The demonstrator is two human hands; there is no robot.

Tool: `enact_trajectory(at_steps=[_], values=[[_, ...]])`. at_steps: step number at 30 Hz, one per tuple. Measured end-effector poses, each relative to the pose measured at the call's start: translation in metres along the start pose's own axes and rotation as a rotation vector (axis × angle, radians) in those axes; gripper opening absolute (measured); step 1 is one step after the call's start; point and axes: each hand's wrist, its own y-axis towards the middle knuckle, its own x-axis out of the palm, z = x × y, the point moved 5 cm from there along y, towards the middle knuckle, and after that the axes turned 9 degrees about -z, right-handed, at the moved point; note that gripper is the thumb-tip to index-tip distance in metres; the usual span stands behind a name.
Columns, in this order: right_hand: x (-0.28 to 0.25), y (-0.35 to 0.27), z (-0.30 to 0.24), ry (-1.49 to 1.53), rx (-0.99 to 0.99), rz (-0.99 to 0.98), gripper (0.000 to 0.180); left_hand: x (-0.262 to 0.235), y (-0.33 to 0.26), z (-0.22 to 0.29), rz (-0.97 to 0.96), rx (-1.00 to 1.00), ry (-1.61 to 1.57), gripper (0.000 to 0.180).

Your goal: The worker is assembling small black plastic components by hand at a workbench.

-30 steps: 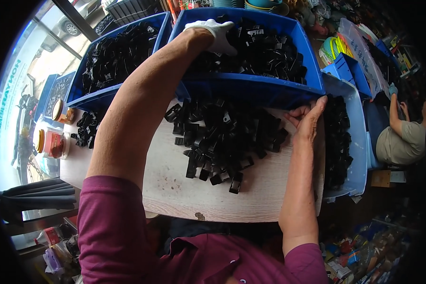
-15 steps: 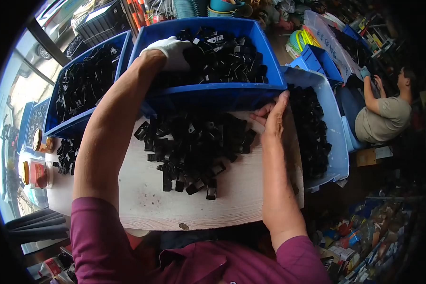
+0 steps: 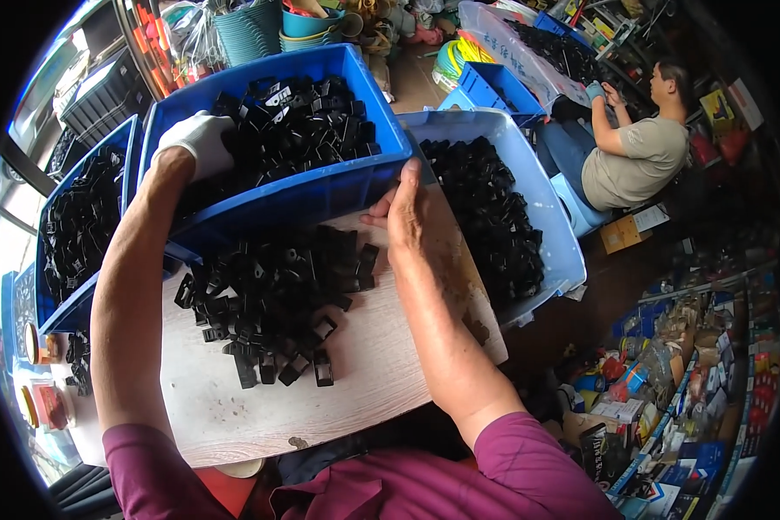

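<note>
Cluttered workshop space surrounds the work, with loose goods (image 3: pixel 659 381) heaped at the right and a seated co-worker (image 3: pixel 633 156) at the far right. Pale and wood-grained, the table (image 3: pixel 355 381) is worn dark along its right edge. At its far side stands the blue bin (image 3: pixel 295 196), with a left bin (image 3: pixel 71 308) beside it and a paler tub (image 3: pixel 553 238) at the right; all three carry black parts, apparently kept within arm's reach. Their walls look like smooth, stiff plastic, straight-sided with thickened rims.

On the table, just on the near side of the blue bin, lies a loose pile (image 3: pixel 273 299) of similar parts, probably set there to be close to the person.

The left hand (image 3: pixel 201 146) reaches into the blue bin, its white glove likely guarding against hard edges; its fingers are hidden, so I cannot tell whether they hold anything. The bare right hand (image 3: pixel 407 212) rests half curled against the bin's near right corner, seemingly to steady it; a firm grip cannot be made out.

Smallest, the parts are glossy, boxy and hollow, some with square openings.
</note>
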Motion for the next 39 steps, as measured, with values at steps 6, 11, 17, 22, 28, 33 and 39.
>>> enact_trajectory(at_steps=[6,11,17,22,28,33,39], values=[[-0.001,0.005,0.003,-0.014,0.000,0.011,0.084,0.002,-0.001,0.005,-0.038,-0.066,0.018,0.057],[-0.001,0.005,0.004,-0.020,-0.011,0.023,0.086,0.010,0.004,-0.005,-0.022,-0.064,0.013,0.058],[-0.001,0.003,0.001,-0.015,-0.032,-0.007,0.090,0.002,0.005,-0.001,-0.034,-0.035,-0.057,0.055],[-0.002,0.002,0.001,-0.025,-0.011,-0.002,0.090,-0.001,0.009,0.001,0.010,0.016,-0.203,0.047],[0.009,0.001,0.004,0.007,-0.014,0.027,0.082,-0.004,0.005,-0.016,0.116,0.093,-0.258,0.053],[-0.003,-0.001,-0.003,-0.015,-0.017,0.036,0.081,-0.017,0.003,-0.010,0.170,0.147,-0.438,0.051],[-0.003,0.001,0.003,0.014,0.031,0.036,0.087,-0.031,-0.027,-0.013,0.370,0.192,-0.595,0.051]])
